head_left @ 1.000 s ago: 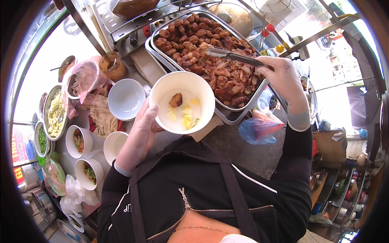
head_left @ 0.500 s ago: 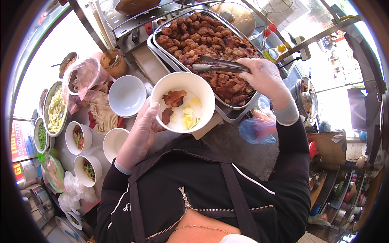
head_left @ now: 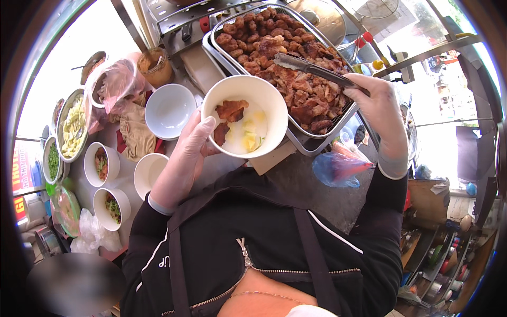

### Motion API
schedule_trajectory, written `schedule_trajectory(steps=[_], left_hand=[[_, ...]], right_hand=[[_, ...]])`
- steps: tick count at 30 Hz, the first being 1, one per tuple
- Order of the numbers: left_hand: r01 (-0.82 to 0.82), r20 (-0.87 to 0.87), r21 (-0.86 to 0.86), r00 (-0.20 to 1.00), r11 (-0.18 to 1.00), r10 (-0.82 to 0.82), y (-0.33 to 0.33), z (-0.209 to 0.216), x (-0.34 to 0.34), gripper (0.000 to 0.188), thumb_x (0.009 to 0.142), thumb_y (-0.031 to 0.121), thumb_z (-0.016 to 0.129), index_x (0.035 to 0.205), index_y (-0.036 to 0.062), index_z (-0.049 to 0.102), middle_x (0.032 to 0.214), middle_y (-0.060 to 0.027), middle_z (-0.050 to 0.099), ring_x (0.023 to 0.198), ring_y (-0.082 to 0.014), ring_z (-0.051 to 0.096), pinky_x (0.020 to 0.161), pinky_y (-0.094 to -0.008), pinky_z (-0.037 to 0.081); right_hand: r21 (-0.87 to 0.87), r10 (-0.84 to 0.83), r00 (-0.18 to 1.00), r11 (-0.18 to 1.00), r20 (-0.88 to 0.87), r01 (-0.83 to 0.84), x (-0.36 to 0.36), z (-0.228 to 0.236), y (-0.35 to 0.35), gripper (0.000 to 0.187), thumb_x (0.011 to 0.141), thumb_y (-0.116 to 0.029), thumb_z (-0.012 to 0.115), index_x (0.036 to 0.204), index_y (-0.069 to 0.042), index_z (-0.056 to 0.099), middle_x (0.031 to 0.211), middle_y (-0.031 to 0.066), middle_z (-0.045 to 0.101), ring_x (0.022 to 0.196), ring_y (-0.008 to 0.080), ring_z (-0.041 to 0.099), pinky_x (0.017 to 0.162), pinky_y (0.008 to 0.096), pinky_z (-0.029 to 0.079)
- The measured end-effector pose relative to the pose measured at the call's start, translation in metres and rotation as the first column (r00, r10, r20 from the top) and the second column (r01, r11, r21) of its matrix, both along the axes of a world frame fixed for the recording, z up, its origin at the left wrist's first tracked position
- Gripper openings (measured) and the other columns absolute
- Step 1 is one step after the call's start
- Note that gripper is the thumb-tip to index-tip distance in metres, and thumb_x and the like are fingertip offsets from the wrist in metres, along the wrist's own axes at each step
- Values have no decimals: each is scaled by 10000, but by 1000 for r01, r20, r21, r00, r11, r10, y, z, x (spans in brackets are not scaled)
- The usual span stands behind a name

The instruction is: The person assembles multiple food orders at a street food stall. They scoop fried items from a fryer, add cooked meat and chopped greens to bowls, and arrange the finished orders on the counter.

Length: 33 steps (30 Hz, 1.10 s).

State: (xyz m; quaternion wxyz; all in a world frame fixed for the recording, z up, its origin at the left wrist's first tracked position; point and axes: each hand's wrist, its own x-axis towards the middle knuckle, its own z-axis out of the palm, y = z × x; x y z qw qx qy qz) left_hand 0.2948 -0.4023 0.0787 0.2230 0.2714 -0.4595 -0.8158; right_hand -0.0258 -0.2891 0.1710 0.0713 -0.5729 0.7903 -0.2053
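Observation:
My gloved left hand (head_left: pixel 186 158) is closed round the rim and side of a white paper bowl (head_left: pixel 273 124). Inside lie two browned pieces of meat (head_left: pixel 231 110) and some pale yellow-green chopped vegetable (head_left: pixel 252 140). In my gloved right hand (head_left: pixel 379 103) is a pair of metal tongs (head_left: pixel 319 70), whose tips are at a chunk of fried meat (head_left: pixel 271 46) on the pile. Whether the tips clasp that chunk I cannot tell. The heap of fried meat (head_left: pixel 311 95) fills a metal tray (head_left: pixel 315 136) just beyond the bowl.
To the left stand a white bowl (head_left: pixel 168 112), a paper bowl (head_left: pixel 140 177) and two filled paper bowls (head_left: pixel 100 179) (head_left: pixel 120 196). Farther left are shredded vegetable (head_left: pixel 73 127) and chopped greens (head_left: pixel 53 161). A blue-and-pink plastic bag (head_left: pixel 338 169) lies right of the bowl.
The tongs have moved from beside the bowl's rim, rightward and away, to the meat heap's far part. My left hand still holds the bowl, slightly farther away. The view has shifted a little.

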Motion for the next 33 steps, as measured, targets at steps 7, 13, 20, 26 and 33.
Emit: schedule_trajectory(steps=[7, 13, 20, 26, 33], left_hand=[[-39, 16, -127, 999, 991, 41, -1, -2, -3, 734, 919, 494, 562, 1444, 37, 328, 1405, -139, 468, 1265, -215, 534, 994, -397, 497], [-43, -68, 149, 996, 988, 53, -2, -11, 7, 702, 959, 415, 497, 1499, 35, 258, 1453, -158, 434, 1280, -248, 539, 1004, -414, 518], [-24, -23, 3, 999, 1000, 25, -1, 3, 9, 632, 983, 323, 416, 1530, 75, 221, 1472, -156, 420, 1298, -259, 525, 1012, -416, 518], [-74, -36, 40, 997, 996, 75, -4, 4, 16, 621, 1025, 397, 433, 1516, 54, 267, 1503, -98, 380, 1339, -196, 445, 1098, -387, 391], [-113, -29, 56, 993, 992, 114, -8, 11, 12, 630, 1014, 397, 442, 1521, 63, 272, 1504, -99, 389, 1337, -204, 460, 1086, -390, 405]], right_hand=[[175, 306, 926, 946, -219, -271, 46, 10, 9, 301, 761, -42, 725, 1061, -51, 702, 908, 152, 694, 809, 337, 653, 742, 395, 508], [3, 99, 970, 995, -224, -101, 24, 12, 0, 284, 811, -116, 709, 1093, -84, 701, 943, 144, 704, 849, 319, 678, 770, 387, 518], [128, -23, 868, 987, -497, 99, -5, -7, -58, 259, 864, -233, 668, 1118, -180, 670, 911, 122, 706, 890, 320, 687, 769, 442, 532], [307, 143, 781, 949, -608, 65, -2, -31, -121, 288, 858, -235, 660, 1137, -161, 675, 970, 129, 708, 936, 314, 684, 830, 441, 527], [292, 136, 743, 953, -655, 83, 5, -22, -125, 205, 869, -177, 625, 1055, -144, 703, 940, 128, 711, 926, 315, 682, 827, 438, 529]])
